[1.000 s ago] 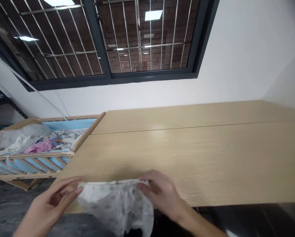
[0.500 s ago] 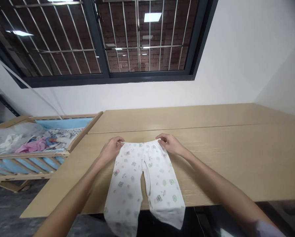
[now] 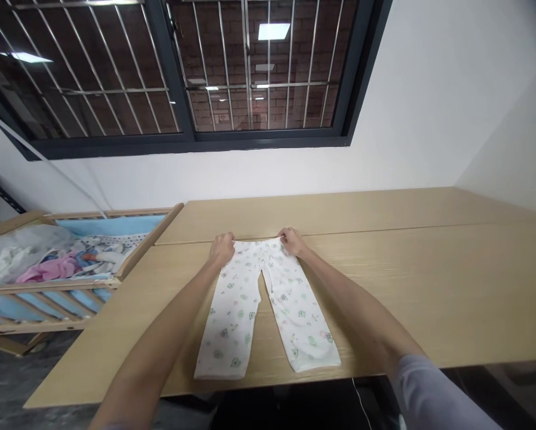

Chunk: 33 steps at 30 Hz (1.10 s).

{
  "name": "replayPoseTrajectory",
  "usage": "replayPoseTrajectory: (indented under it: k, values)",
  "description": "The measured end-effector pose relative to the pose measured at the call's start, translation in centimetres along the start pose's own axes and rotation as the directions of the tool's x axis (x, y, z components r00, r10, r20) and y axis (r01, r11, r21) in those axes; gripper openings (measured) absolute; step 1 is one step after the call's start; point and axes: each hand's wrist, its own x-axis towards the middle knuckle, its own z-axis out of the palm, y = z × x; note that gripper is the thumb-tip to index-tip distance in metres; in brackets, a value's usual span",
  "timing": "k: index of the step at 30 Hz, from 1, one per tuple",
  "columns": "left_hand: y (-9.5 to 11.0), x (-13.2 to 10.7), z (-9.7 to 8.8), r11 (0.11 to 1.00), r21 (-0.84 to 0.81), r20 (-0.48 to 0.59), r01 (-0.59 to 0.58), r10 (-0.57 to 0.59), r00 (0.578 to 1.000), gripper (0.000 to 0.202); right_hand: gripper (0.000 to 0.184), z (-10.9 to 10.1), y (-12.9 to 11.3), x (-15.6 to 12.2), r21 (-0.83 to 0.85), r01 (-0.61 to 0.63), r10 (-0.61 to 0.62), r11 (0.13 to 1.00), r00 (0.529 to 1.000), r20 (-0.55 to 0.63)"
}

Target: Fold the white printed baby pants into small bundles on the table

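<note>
A small pair of white baby pants (image 3: 236, 304) with a green and pink print lies spread on the wooden table (image 3: 406, 286). Its waistband points to the far side, and both legs stretch toward me, parted a little, with the cuffs just inside the front edge. My left hand (image 3: 223, 248) is closed on the left corner of the waistband. At the right corner, my right hand (image 3: 292, 242) pinches the fabric between thumb and fingers. Between the two hands the waistband is drawn fairly straight.
Left of the table stands a wooden crib (image 3: 128, 257) with a blue liner, holding a pink cloth (image 3: 50, 267), other clothes and a clear plastic bag (image 3: 30, 245). A barred window (image 3: 187, 140) is in the wall behind. A white cable (image 3: 361, 400) hangs below the front edge.
Both hands have moved away from me across the table, pulling the pants along. The legs, which hung over the front edge, now lie flat on the tabletop.
</note>
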Motion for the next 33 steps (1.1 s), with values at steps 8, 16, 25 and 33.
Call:
replayPoseTrajectory:
  k: [8,16,25,33]
  values:
    - [4.0,-1.2,-2.5,0.998,0.064,-0.026,0.008,-0.006,1.0,0.034,0.021,0.4,0.9,1.5,-0.075,-0.126,0.127,0.989,0.992,0.013]
    - [14.2,-15.1,-2.9,0.933,-0.035,0.238,-0.359,0.356,0.903,0.04,0.023,-1.1,1.5,1.5,0.009,-0.219,0.218,0.976,0.975,0.039]
    - [19.7,-24.0,0.6,0.889,-0.11,0.458,-0.445,0.442,0.771,0.051,0.015,-1.4,0.9,1.0,0.066,-0.273,0.267,0.96,0.96,0.087]
    - [18.5,-23.8,-0.3,0.911,-0.2,0.376,-0.36,0.411,0.831,0.031,0.011,-1.9,-0.3,1.3,0.148,-0.281,0.27,0.948,0.959,0.087]
